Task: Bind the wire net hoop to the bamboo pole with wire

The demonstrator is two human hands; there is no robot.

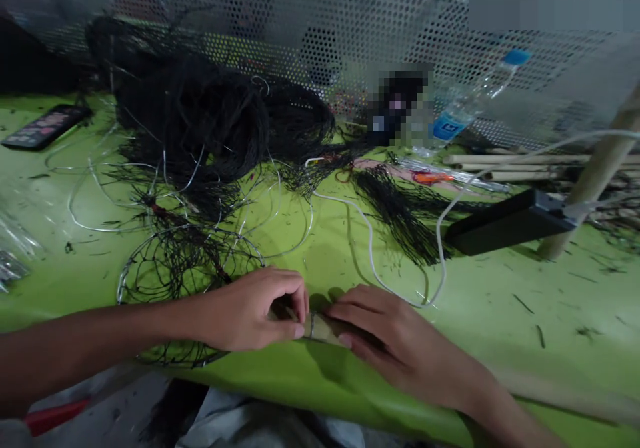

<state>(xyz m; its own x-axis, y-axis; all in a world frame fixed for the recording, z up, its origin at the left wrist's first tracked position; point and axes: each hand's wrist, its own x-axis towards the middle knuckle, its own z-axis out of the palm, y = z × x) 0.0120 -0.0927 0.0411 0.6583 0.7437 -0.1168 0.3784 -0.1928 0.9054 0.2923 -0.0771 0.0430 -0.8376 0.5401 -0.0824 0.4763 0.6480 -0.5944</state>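
A pale wooden stick [323, 329] lies near the front edge of the table, with a thin wire wound round it. My left hand [250, 309] is closed at the stick's left part, thumb and fingers beside the wire binding. My right hand [387, 335] wraps over the stick just right of the binding. Under my left forearm is a black net [183, 261] on a wire hoop, its lower part partly hidden. The stick's ends are covered by my hands; a similar pale pole [575, 398] shows beyond my right wrist.
Black netting bundles [195, 115] are piled at the back, with loose wires around them. A phone [47, 127] lies at left. A water bottle [465, 111], wooden sticks [505, 167], a black power bank [510, 223], a white cable [370, 235] and an upright pole [595, 168] are at right.
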